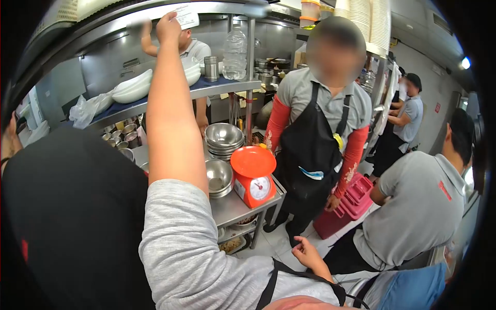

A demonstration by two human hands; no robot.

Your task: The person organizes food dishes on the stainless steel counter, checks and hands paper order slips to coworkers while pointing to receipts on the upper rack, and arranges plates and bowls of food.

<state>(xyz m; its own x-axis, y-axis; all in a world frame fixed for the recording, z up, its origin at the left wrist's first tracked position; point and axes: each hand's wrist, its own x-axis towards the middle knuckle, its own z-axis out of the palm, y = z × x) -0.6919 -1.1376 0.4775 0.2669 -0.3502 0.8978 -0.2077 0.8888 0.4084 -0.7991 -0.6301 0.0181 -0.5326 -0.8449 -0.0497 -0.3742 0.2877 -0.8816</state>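
My left hand (168,29) is raised on a stretched arm to the metal rail above the shelf. Its fingers pinch a white printed paper slip (186,16) at the rail. Down at waist height, my right hand (308,255) hangs in front of my body with loosely bent fingers, some apart, and nothing visible in it. Below my left arm, a red kitchen scale (253,178) with a round dial stands on the steel table (227,206). Stacked steel bowls (224,135) sit next to it, with another stack (219,175) nearer me.
White dishes (133,88), a steel shaker (211,68) and a plastic bottle (235,52) stand on the shelf. A person in a black apron (312,155) faces me beside a dark pink bin (343,206). Other people stand close at left, right and behind the shelf.
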